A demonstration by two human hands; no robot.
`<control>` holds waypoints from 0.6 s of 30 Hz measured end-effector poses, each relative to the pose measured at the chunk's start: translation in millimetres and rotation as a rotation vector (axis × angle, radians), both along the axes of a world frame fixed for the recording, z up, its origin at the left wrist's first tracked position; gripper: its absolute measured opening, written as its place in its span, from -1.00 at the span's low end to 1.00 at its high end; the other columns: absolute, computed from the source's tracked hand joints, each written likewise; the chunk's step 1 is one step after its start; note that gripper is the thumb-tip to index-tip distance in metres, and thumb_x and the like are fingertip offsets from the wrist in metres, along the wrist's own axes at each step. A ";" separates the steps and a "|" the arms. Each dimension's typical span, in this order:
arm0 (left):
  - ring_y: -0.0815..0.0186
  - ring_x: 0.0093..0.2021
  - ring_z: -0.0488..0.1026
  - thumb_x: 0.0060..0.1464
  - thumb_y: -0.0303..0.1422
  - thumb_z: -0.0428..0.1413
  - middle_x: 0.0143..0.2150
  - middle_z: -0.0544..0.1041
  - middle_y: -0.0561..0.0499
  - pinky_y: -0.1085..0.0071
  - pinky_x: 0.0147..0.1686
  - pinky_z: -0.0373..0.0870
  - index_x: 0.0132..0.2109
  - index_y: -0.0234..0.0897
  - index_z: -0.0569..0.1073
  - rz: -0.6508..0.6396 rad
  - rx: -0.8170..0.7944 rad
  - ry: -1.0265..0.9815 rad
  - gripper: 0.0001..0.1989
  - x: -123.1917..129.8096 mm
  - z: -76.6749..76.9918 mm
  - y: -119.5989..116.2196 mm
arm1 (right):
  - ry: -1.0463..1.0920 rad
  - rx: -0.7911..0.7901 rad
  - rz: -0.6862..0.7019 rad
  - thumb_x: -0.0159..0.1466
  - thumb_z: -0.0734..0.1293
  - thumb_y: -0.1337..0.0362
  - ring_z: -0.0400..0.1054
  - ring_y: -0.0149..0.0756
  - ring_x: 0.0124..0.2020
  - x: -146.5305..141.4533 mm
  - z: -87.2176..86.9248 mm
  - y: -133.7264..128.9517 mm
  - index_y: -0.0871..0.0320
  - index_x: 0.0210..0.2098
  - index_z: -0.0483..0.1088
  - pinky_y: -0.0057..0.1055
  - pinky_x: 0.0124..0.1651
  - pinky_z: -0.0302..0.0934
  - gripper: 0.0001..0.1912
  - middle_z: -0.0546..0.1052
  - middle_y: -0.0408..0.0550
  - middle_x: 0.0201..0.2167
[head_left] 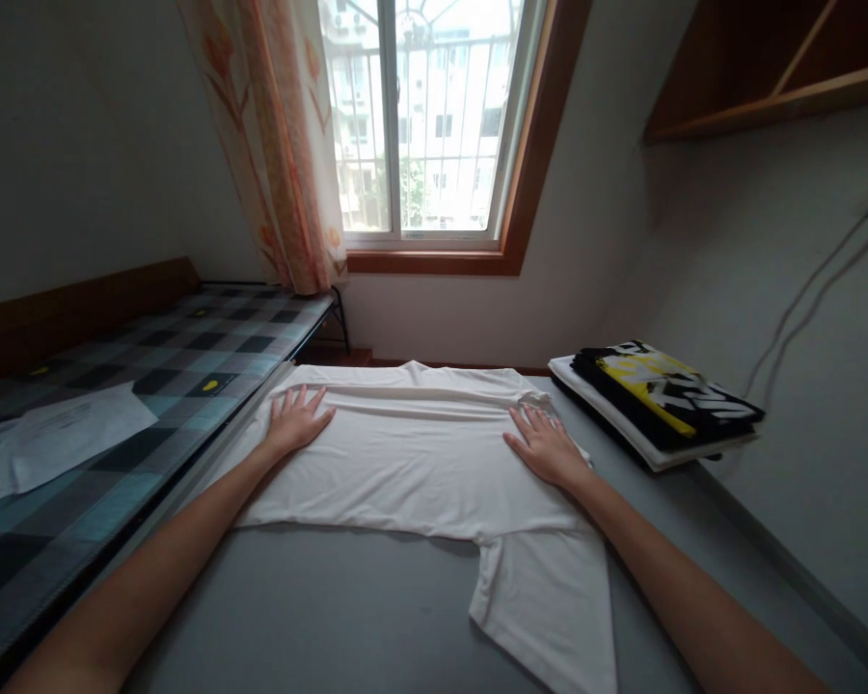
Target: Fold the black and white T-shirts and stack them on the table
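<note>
A white T-shirt point(405, 463) lies sideways across the grey table point(318, 607), partly folded along its far side, with creases running from left to right. One short sleeve point(550, 598) spreads toward me at the right front. My left hand point(295, 424) rests flat on the shirt's left part, fingers spread. On the right part, near the collar side, my right hand point(546, 445) also lies flat with its fingers stretched out. Neither hand grips the cloth.
A stack of folded clothes point(658, 400), black, yellow and white, sits at the table's right edge by the wall. To the left is a bed with a checked mattress point(188, 376) and white papers point(72, 434) on it. A curtain point(282, 145) hangs beside the window point(434, 125).
</note>
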State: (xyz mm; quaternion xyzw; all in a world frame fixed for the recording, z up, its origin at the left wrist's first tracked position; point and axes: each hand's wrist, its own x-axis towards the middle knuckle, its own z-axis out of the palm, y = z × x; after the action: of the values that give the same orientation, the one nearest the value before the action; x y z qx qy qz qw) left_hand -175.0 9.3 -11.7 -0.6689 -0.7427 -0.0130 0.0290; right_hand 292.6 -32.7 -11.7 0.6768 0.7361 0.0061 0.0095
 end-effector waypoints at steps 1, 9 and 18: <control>-0.18 0.41 -0.07 0.22 0.11 -0.26 0.45 -0.01 -0.19 -0.11 0.27 -0.10 0.42 -0.04 0.00 0.001 -0.002 -0.004 -0.29 0.4 -0.8 6.3 | -0.003 -0.006 -0.006 0.40 -0.05 -0.06 -0.18 -0.07 0.42 -0.1 -0.5 5.5 0.16 0.41 -0.04 -0.05 0.39 -0.26 -0.30 -0.05 0.12 0.43; -0.19 0.41 -0.10 0.20 0.14 -0.27 0.45 -0.02 -0.19 -0.15 0.27 -0.14 0.41 -0.05 0.03 0.045 0.007 -0.045 -0.27 7.3 -1.8 55.5 | 0.019 0.012 -0.045 0.39 -0.06 -0.09 -0.21 -0.08 0.43 -3.4 -5.3 55.9 0.11 0.42 -0.08 -0.02 0.38 -0.28 -0.29 -0.07 0.09 0.44; -0.19 0.40 -0.06 0.19 0.13 -0.26 0.44 0.04 -0.18 -0.17 0.26 -0.11 0.38 -0.08 0.14 0.080 0.018 -0.074 -0.27 12.4 1.2 104.3 | 0.067 0.001 -0.115 0.37 -0.07 -0.12 -0.23 -0.05 0.43 -10.9 -3.6 116.4 0.10 0.42 -0.07 0.02 0.37 -0.28 -0.27 -0.06 0.07 0.44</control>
State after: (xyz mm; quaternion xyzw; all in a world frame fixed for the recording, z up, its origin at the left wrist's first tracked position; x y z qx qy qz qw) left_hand -162.6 113.7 -10.5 -0.6373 -0.7693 -0.0434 0.0079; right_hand 281.7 83.7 -15.3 0.7177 0.6960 -0.0168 -0.0151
